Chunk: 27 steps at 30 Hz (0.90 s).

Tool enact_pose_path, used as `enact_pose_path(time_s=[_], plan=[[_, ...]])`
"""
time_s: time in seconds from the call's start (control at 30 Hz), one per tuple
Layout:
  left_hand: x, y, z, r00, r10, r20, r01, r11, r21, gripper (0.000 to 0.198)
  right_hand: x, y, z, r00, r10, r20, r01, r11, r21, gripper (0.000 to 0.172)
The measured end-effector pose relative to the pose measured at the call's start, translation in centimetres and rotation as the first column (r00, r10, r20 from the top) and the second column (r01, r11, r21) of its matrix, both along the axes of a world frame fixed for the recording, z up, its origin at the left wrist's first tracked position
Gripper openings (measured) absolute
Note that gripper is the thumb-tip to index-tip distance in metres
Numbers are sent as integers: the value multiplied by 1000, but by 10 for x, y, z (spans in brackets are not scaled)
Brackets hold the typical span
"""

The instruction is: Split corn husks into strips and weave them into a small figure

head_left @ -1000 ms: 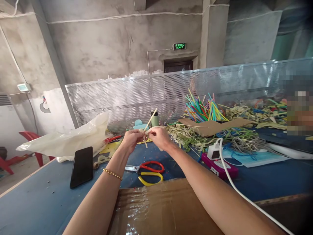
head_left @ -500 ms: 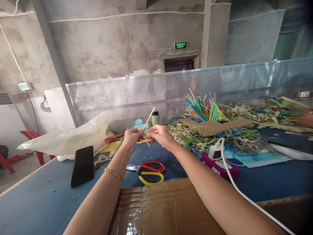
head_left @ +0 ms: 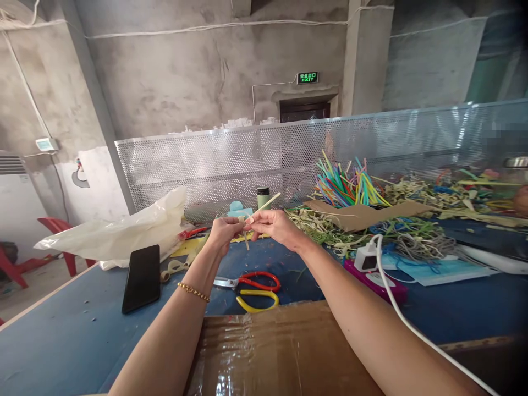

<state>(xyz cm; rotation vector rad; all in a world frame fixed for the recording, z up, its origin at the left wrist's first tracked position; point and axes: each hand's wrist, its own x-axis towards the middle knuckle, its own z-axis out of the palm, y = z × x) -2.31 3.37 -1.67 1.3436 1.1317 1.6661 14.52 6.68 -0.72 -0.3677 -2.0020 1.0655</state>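
Note:
Pale yellow-green strips (head_left: pixel 270 202) are pinched between both hands above the blue table. My left hand (head_left: pixel 225 231) is closed on the strips, with one end hanging down below its fingertips. My right hand (head_left: pixel 274 226) has its thumb and fingers pressed together on the same strips, close beside the left fingertips. A long end slants up and to the right above the right hand. Below the hands lie scissors (head_left: pixel 258 281) with one red and one yellow handle, behind a cardboard box (head_left: pixel 284 352).
A black phone (head_left: pixel 142 279) and a plastic bag (head_left: pixel 119 231) are at the left. Right of centre are colourful sticks (head_left: pixel 348 184), a cardboard piece (head_left: pixel 367 214), tangled strips, a purple box (head_left: pixel 373 280) and a white cable. A person's hand shows at the far right edge.
The long strip end has tipped from steep to a lower slant toward the right. My right fingers have shifted on the strips. The whole view has moved slightly.

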Motion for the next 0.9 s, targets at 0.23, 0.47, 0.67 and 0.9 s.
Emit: enact_pose_path(time_s=[0.23,0.47,0.67,0.9], plan=[[4,-1,0,997,7,-76,-6,1000,11,7,-11,4,-6,849,-518,-98,486,696,529,19],[10,-6,3,988,-41,-148,46,998,32,7,-7,2,-2,708,-685,-175,552,381,742,16],[10,-9,6,982,-95,-164,101,994,32,13,-9,7,-4,707,-698,-114,522,405,751,18],[4,-5,2,962,-98,-254,110,993,33,5,-10,7,-6,675,-733,-83,528,402,748,18]])
